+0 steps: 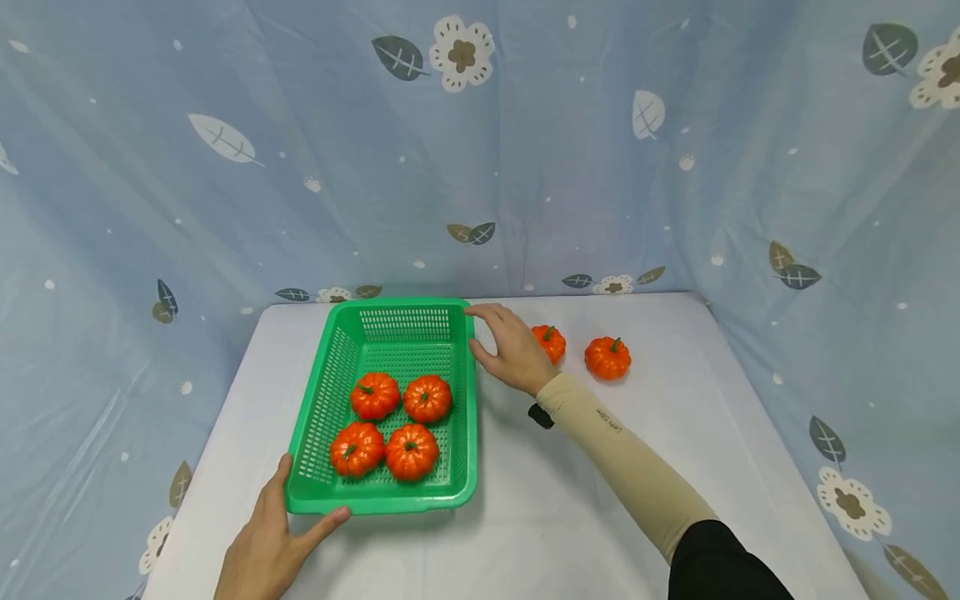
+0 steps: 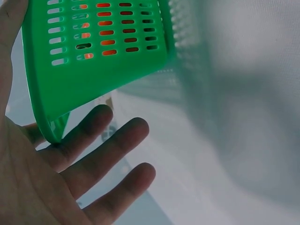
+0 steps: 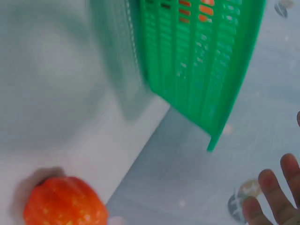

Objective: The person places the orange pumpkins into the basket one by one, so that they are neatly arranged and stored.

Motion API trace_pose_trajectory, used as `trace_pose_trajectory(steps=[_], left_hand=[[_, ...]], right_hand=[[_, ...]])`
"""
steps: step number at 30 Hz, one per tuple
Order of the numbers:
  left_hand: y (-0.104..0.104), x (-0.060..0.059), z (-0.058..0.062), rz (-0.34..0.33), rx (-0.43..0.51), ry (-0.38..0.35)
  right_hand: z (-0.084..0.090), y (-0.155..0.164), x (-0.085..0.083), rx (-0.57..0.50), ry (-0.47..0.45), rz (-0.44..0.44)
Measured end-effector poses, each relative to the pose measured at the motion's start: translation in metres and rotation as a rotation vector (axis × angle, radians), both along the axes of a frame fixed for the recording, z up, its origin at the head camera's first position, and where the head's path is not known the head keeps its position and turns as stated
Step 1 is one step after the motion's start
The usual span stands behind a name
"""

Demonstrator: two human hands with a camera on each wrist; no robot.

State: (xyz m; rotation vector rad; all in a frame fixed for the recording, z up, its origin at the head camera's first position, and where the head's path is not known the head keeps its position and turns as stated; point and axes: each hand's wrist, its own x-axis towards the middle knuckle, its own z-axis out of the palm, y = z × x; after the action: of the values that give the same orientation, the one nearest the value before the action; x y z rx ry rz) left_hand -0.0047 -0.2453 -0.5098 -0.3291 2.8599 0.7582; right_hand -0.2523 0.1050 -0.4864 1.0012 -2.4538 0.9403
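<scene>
While the left hand (image 1: 262, 542) lay open against the green slotted plastic basket (image 1: 390, 497), the right hand (image 1: 510, 346) touched its far corner, fingers relaxed.

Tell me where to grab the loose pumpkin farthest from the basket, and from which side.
Take the pumpkin around its ribbed body from above, fingers on opposite sides. It sits upright, stem up, clear of its neighbour, and the stem looks too small to grip.
</scene>
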Motion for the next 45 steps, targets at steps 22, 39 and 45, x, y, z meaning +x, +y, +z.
trace_pose_trajectory(steps=[22, 39, 45], left_hand=[[-0.002, -0.003, -0.001, 0.006, 0.000, -0.036], [-0.002, -0.005, -0.001, 0.013, 0.014, -0.085], [-0.001, -0.004, -0.001, 0.005, 0.014, -0.062]], right_hand=[[-0.030, 0.125, -0.008, -0.069, -0.237, -0.396], [-0.065, 0.189, 0.001, -0.045, -0.571, -0.610], [-0.074, 0.195, 0.002, -0.050, -0.704, -0.567]])
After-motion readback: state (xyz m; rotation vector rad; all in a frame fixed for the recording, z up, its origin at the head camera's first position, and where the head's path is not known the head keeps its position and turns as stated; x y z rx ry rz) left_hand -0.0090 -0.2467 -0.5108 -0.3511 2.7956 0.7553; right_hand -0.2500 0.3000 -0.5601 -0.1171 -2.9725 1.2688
